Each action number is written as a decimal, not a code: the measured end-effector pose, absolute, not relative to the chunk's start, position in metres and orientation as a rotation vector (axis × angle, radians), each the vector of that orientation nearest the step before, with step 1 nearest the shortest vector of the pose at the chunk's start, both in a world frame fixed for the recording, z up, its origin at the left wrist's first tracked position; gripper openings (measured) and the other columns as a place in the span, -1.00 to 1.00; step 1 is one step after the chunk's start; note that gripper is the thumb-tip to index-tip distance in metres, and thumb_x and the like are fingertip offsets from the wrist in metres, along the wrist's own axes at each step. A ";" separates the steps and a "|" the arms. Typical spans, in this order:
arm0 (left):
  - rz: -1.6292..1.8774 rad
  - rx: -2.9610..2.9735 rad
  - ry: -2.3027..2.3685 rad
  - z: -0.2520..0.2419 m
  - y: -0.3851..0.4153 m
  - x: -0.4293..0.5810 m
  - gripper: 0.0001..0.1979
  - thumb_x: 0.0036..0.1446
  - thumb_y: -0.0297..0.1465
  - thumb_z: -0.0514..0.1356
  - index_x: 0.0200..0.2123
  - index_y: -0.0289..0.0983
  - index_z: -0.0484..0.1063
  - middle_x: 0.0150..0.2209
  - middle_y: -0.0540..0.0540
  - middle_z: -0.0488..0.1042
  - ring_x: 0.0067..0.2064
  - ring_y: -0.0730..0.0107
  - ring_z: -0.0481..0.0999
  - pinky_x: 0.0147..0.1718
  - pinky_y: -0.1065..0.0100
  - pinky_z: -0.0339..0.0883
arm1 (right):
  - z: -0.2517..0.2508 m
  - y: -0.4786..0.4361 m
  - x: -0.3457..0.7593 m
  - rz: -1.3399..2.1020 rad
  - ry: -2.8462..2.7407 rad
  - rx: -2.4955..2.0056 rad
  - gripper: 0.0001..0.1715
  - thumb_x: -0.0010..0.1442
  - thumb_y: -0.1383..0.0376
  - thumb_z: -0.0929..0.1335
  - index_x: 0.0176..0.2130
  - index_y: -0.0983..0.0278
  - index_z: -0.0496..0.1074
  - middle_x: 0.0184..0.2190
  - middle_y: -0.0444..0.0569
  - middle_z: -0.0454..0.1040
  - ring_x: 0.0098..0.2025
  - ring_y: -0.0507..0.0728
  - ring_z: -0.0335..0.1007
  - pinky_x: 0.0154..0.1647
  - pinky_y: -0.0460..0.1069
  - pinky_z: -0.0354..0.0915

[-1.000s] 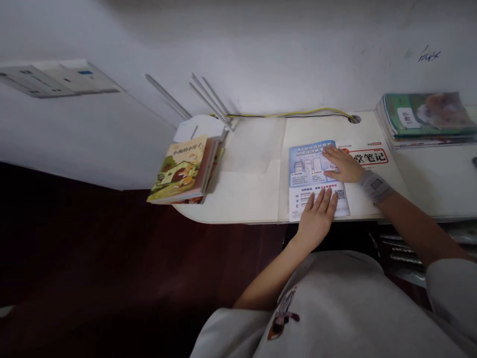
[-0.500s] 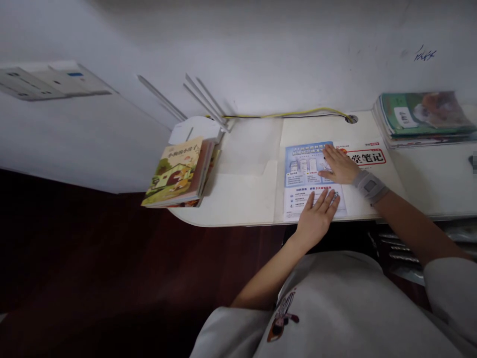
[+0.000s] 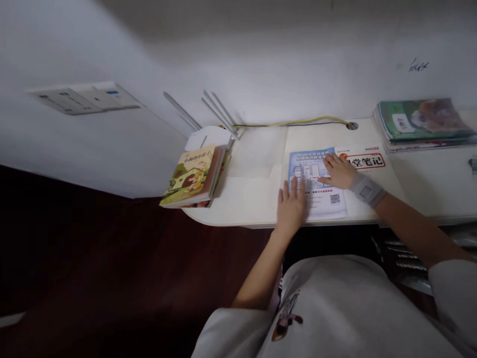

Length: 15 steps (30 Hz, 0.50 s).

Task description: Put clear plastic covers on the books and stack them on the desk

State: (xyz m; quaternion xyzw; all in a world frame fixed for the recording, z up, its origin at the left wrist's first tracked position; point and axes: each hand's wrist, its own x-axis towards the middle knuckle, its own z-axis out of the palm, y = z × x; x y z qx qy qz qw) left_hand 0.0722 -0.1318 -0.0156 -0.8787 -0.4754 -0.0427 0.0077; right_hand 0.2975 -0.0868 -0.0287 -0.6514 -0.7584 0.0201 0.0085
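On the white desk lies a workbook (image 3: 367, 174) with a large red-framed title. A blue and white printed leaflet (image 3: 324, 201) covers its left part, a QR code near its lower right. My right hand (image 3: 340, 170), with a grey band on the wrist, rests flat across the seam between leaflet and cover, fingers spread. At the leaflet's left edge is my left hand (image 3: 291, 206), fingers stretched out and slightly blurred. Neither hand grasps anything.
A stack of picture books (image 3: 192, 179) overhangs the desk's left end, before a white router (image 3: 208, 136) with upright antennas. Another book stack (image 3: 421, 122) stands at the right. A yellow and black cable (image 3: 298, 122) runs along the wall into a hole in the desk (image 3: 257, 199).
My left hand has moved left across the leaflet, from its lower right to its left edge, uncovering the QR code. My right hand stays nearly in place. The view has shifted slightly.
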 end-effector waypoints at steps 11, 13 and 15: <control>-0.688 -2.910 -2.271 0.028 -0.103 0.014 -0.36 0.13 -0.47 0.06 0.30 -0.29 0.06 -0.44 -0.02 0.47 -0.39 0.29 0.55 -0.23 0.20 0.44 | -0.036 -0.221 0.237 -0.073 -2.146 -1.836 0.14 0.00 -0.20 0.39 0.30 0.42 0.13 0.35 0.39 -0.03 0.36 0.55 -0.12 0.28 0.33 0.07; -1.236 -3.084 -2.208 0.045 -0.106 0.013 -0.38 0.12 -0.41 0.10 0.27 -0.26 0.09 -0.53 0.11 0.36 -0.48 0.38 0.51 -0.29 0.24 0.46 | -0.042 -0.235 0.235 -0.087 -2.077 -1.838 0.16 0.04 -0.10 0.41 0.37 0.36 -0.05 0.37 0.31 -0.07 0.36 0.49 -0.10 0.27 0.31 0.14; -1.760 -3.156 -2.000 0.063 -0.114 0.017 -0.41 0.11 -0.35 0.15 0.22 -0.23 0.14 -0.54 0.16 0.30 -0.46 0.41 0.52 -0.26 0.23 0.48 | -0.047 -0.240 0.237 -0.061 -1.998 -1.862 0.09 0.16 0.08 0.33 0.41 0.26 -0.33 0.39 0.15 -0.08 0.37 0.36 -0.07 0.27 0.27 0.20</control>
